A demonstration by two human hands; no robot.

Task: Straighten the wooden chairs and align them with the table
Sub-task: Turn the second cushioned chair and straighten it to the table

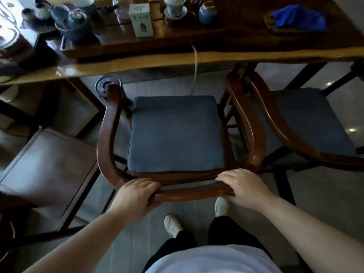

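A wooden armchair (107,134) with a curved back rail and a blue seat cushion (175,133) stands in front of me, facing the long wooden table (226,56). My left hand (136,196) grips the left part of its back rail, and my right hand (241,187) grips the right part. Its front reaches close to the table's near edge. A second armchair (275,123) with a blue cushion stands right beside it on the right, arms nearly touching. On the left stands a bare wooden seat (49,170) without a cushion, turned at an angle.
The table carries tea ware: dark cups and bowls (72,22), a white box (140,19), a blue jar (206,13) and a blue cloth (299,17). A cord (195,71) hangs off the table edge toward a round floor socket (107,85). My feet stand behind the chair on grey floor.
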